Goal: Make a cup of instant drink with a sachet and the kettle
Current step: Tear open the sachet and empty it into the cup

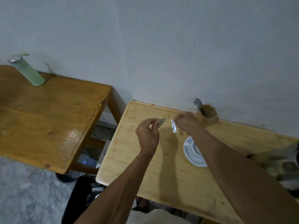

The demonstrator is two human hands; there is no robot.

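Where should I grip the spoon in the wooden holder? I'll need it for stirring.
Take the spoon by its bowl end, the only part standing clear above the wooden holder, and lift from above. Its handle is down inside, and the holder sits against the wall, so coming from behind is blocked.

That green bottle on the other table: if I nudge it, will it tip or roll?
The green bottle is tall and narrow on a small base, so a push near its cap would likely tip it. Its round body would probably roll once down. How heavy it is, I cannot tell: its contents are hidden.
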